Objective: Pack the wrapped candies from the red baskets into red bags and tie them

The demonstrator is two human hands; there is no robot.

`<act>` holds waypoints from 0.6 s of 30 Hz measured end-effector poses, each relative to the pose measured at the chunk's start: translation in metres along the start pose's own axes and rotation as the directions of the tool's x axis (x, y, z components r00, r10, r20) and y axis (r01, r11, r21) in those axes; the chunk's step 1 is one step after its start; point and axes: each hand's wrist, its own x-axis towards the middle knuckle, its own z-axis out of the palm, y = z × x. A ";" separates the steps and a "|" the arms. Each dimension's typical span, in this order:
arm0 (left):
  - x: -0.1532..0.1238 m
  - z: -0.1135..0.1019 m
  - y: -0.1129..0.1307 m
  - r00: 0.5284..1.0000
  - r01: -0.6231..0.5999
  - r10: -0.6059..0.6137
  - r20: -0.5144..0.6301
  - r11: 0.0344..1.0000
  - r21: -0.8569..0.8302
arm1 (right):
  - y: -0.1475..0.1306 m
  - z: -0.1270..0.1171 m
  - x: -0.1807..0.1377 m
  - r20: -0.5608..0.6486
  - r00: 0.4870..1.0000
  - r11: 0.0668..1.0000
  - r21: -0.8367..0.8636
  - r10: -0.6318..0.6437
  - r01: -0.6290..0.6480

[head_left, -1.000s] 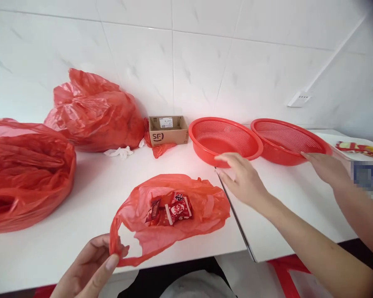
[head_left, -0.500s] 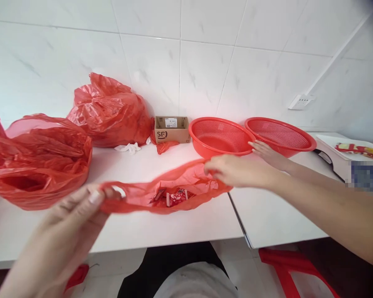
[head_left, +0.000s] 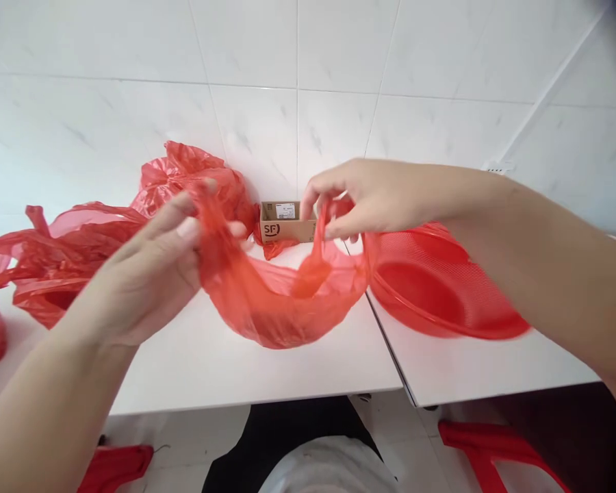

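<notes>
White tiled wall (head_left: 339, 123) with grey marbling at the back, and two white tabletops pushed together into one surface (head_left: 246, 383), a dark seam running between them. I'm standing right here, and the person has a thin red plastic bag (head_left: 282, 318) up in the air between both hands, just above the near side of that surface, sagging in the middle like a hammock. There's a darker patch showing through the bottom, but I can't tell what's in it.

Left hand (head_left: 148, 281) has the left end bunched up, fingers curled at it and a bit blurry. Right hand (head_left: 367, 198) comes in from above, fingers pinched narrow on a strip of the bag's other end, with a handle loop hanging beside it.

Behind the bag there's a small cardboard box (head_left: 290, 231) marked SF with a white label, near the wall. Big bunched red sack (head_left: 189, 171) left of that, and another crumpled red bag (head_left: 90, 236) closer in, partly behind the left hand. Over on the right, under the right forearm, sits a red mesh basket (head_left: 421, 294), smeared by motion. Below the surface edge, a red stool (head_left: 487, 438) pokes out at the right.
</notes>
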 end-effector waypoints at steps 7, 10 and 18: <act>0.013 0.025 -0.012 0.892 0.135 -0.193 0.408 0.977 0.166 | -0.036 0.037 0.040 0.085 0.981 0.913 0.387 -0.173 0.128; 0.024 0.024 -0.017 0.895 0.209 -0.255 0.367 0.965 0.160 | -0.033 0.056 0.046 -0.174 0.964 0.849 0.460 -0.202 0.261; 0.035 0.008 -0.034 0.897 0.351 -0.347 0.273 0.936 0.037 | 0.022 0.091 0.030 -0.151 0.976 0.819 0.533 -0.156 0.214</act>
